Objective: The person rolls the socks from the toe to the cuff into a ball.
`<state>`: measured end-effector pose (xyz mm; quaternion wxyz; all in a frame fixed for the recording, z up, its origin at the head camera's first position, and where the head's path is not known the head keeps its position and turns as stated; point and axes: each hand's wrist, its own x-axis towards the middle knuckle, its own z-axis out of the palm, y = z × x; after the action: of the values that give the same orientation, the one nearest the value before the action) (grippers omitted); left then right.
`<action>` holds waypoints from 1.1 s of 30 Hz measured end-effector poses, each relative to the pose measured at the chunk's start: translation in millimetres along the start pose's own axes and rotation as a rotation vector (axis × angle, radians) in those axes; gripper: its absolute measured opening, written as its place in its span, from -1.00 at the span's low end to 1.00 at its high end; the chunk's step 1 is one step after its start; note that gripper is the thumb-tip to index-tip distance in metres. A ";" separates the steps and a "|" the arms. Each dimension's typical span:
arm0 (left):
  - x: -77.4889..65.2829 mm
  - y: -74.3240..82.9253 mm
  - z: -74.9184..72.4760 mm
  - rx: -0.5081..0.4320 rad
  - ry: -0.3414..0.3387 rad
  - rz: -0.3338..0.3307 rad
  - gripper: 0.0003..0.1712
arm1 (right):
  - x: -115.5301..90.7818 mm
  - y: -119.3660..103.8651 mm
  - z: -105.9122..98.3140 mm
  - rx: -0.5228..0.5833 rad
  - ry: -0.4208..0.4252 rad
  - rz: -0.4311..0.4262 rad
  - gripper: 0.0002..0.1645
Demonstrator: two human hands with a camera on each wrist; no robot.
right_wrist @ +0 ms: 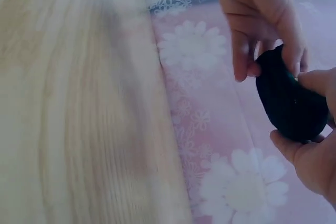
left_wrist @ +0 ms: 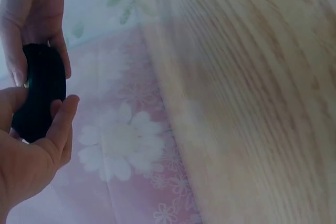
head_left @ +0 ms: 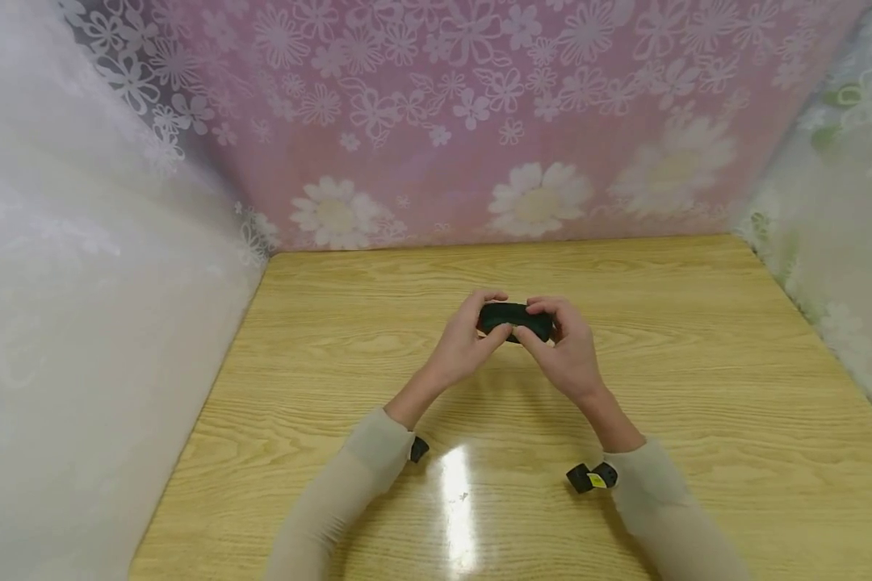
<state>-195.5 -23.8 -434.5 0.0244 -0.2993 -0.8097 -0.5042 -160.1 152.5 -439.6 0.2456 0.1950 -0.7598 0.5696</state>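
Observation:
Both hands hold one small dark green, almost black, rounded oblong case (head_left: 507, 315) above the wooden table. My left hand (head_left: 459, 349) grips its left end, the thumb along the near edge and the fingers at the far side. On the opposite end my right hand (head_left: 572, 357) has the same kind of grip, and the two thumb tips meet near the middle of the near edge. From the left wrist the case (left_wrist: 46, 90) looks slightly curved. The right wrist view shows its broad, smooth face (right_wrist: 289, 103) and a tiny bright spot near a thumb.
A wood-grain table (head_left: 320, 339) spreads under the hands. Behind it hangs a pink floral curtain (head_left: 421, 145), with pale sheets (head_left: 102, 323) along the sides. Black wrist cameras (head_left: 581, 478) sit at the cuffs, and a light glare (head_left: 456, 508) shows on the near tabletop.

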 end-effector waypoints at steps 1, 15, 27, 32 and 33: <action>-0.1 1.4 0.0 0.035 0.009 0.007 -0.60 | -1.5 5.1 -0.6 -0.014 -0.005 0.000 -0.65; 0.4 10.1 2.7 0.191 0.014 -0.002 -0.76 | -3.7 5.3 2.8 -0.235 0.102 -0.153 -0.73; -2.8 -2.4 2.7 0.132 0.035 0.208 -0.94 | 2.3 3.9 11.0 -0.198 0.216 -0.064 -0.73; -4.6 -4.6 -2.0 0.049 0.030 0.174 -0.96 | 4.0 -0.1 14.8 -0.159 0.259 -0.088 -0.73; -5.0 -4.1 -2.7 0.033 0.025 0.153 -0.95 | 3.6 -0.7 15.0 -0.164 0.265 -0.100 -0.73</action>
<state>-194.2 -29.6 -438.2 0.0780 -0.3535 -0.7923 -0.4912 -164.9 137.8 -440.4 0.3870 0.1350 -0.7539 0.5135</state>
